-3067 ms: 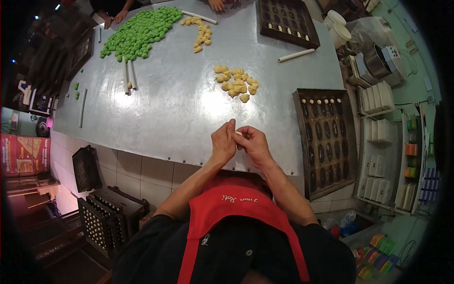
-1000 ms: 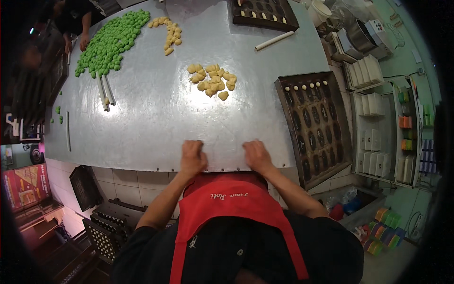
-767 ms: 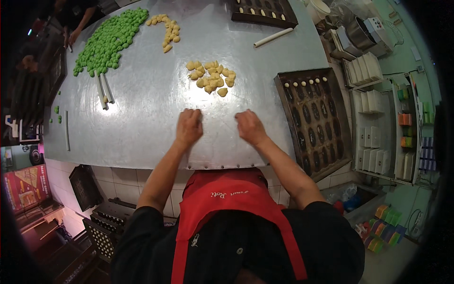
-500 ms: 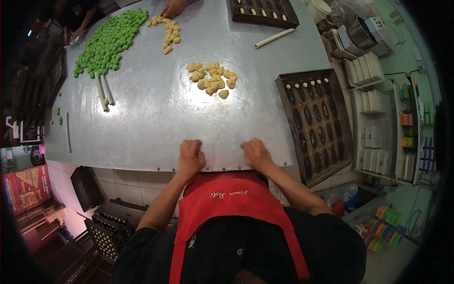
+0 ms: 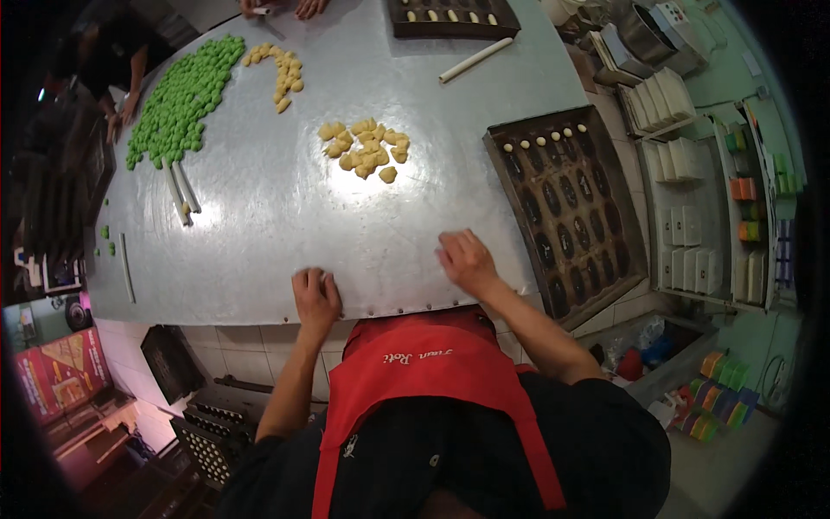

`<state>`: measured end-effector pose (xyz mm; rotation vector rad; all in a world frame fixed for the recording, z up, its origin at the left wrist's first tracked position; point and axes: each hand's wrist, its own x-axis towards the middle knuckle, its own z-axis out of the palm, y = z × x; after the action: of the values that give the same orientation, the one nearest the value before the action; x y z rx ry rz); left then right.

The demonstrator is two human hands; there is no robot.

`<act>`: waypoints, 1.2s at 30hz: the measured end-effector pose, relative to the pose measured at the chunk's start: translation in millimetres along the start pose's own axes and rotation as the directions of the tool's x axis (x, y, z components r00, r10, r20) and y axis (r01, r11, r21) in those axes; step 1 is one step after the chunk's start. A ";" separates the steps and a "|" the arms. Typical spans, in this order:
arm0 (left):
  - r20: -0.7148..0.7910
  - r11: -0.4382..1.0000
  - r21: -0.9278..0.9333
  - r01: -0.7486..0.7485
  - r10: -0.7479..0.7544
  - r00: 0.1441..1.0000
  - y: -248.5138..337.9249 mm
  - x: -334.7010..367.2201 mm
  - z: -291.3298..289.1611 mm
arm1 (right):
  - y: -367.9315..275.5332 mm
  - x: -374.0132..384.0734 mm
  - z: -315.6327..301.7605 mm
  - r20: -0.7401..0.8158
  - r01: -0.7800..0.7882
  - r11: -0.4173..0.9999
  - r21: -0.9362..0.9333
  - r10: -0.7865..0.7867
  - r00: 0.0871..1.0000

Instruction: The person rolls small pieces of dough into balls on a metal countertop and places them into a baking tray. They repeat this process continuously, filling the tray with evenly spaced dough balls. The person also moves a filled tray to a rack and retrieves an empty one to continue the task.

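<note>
Near the front edge of the metal table (image 5: 251,233) my left hand (image 5: 317,298) rests with its fingers curled under. My right hand (image 5: 467,262) is bent over the tabletop farther in, also with curled fingers. Whatever may lie beneath either hand is hidden. Beyond them sits a loose group of yellow dough pieces (image 5: 370,160). To the right of my right hand stands a dark tray (image 5: 540,126) with oblong hollows. Several small pale dough balls (image 5: 541,140) lie along its far row.
A heap of green dough balls (image 5: 181,99) and more yellow pieces (image 5: 285,78) lie farther off. White rods (image 5: 476,60) rest on the table. Another dark tray (image 5: 454,28) is at the back. Co-workers' hands (image 5: 311,7) show at the far edges. White shelving (image 5: 692,216) stands right.
My hands have moved apart: the left one leftward, the right one farther in from the edge. The whole view has shifted slightly. At the far side a co-worker's hand has left the yellow pieces.
</note>
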<state>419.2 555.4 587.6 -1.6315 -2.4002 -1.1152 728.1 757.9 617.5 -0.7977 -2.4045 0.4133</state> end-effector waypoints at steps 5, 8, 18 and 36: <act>0.275 0.862 -0.302 0.406 -0.329 0.903 64.4 27.6 22.7 | -22.6 -7.1 -12.6 0.172 -0.426 0.856 0.293 0.391 0.904; 0.437 0.827 -0.383 0.412 -0.231 0.869 115.8 89.5 69.0 | -20.5 13.3 -57.0 0.187 -0.555 0.628 0.545 0.555 0.811; 0.536 0.846 -0.281 -0.454 0.531 0.657 306.9 244.8 224.6 | 73.5 -13.1 -171.0 -0.064 -0.709 0.596 0.377 0.780 0.622; 0.099 0.959 -0.148 0.241 -0.228 0.969 144.6 132.2 148.0 | 151.0 -2.7 -103.4 -0.102 -0.426 0.903 0.053 0.430 0.897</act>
<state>530.6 773.2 608.4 -1.4882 -2.6779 -1.3327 859.7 884.5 630.9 -1.3085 -2.1044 0.5571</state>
